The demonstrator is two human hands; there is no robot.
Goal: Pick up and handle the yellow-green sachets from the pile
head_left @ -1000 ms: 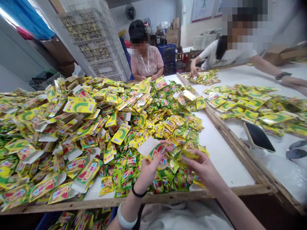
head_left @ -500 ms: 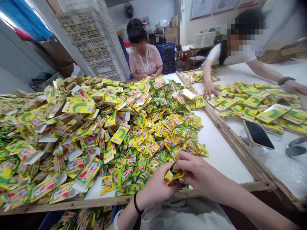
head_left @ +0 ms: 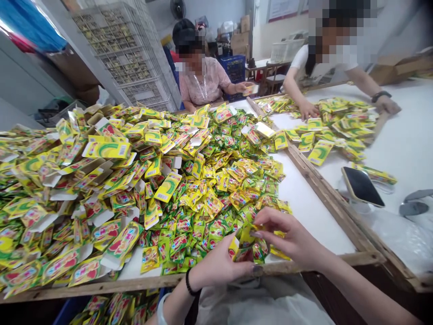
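My left hand point(head_left: 225, 264), with a dark beaded bracelet at the wrist, grips a small yellow carton point(head_left: 233, 248) low over the table's front edge. At the carton's upper end, the thumb and fingers of my right hand point(head_left: 292, 237) pinch a small yellow-green sachet point(head_left: 248, 232); how far it sits inside the carton is hidden. Just beyond my hands spreads a heap of yellow and green sachets point(head_left: 209, 203). To the left rises a large pile of yellow cartons point(head_left: 108, 149), many with open white flaps.
A wooden divider point(head_left: 324, 198) splits the white table. Beyond it lie a phone point(head_left: 363, 186), sunglasses point(head_left: 414, 205) and cartons point(head_left: 348, 119) under a co-worker's hands. Another co-worker point(head_left: 206, 81) sits across, holding a carton. A blue bin point(head_left: 72, 309) with cartons stands below the table edge.
My right hand's fingers have moved up and apart from my left hand, exposing the sachet. The right co-worker's cartons have been pushed together farther back; the seated co-worker now holds a carton out sideways.
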